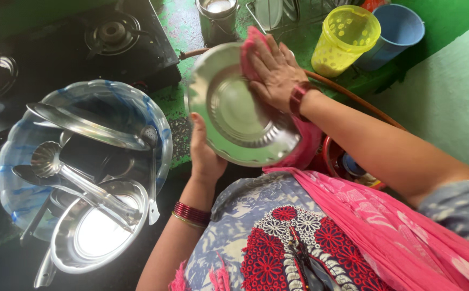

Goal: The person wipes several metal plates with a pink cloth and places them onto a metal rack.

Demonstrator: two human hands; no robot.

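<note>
Head view, looking down.

Steel plate (240, 110): round, shiny, raised rim, held tilted above the green desk (178, 102) in front of the person's chest.

Left hand (205, 156): closed around the plate's lower edge, thumb over the rim, fingers behind (not visible); red bangles at the wrist.

Right hand (275, 70): fingers spread flat, pressing a pink cloth (249, 54) against the upper right of the plate's face; a red bangle at the wrist.

Clear basin (19, 178): blue-streaked plastic, left of the plate and well apart from it, holding steel ware, namely a second steel plate (97, 231) lying face up at the front, a fluted ladle (46, 159), a long flat spoon (84, 124) and further utensils (too tangled to sort).

Gas stove (110, 35): black, one burner showing, at the back left of the desk.

Steel canister (217, 19): upright, behind the held plate.

Yellow tumbler (345, 37): translucent, dotted, behind the right hand, just beside a blue tumbler (396, 32).

Orange hose (353, 97): passes beneath the right forearm.
</note>
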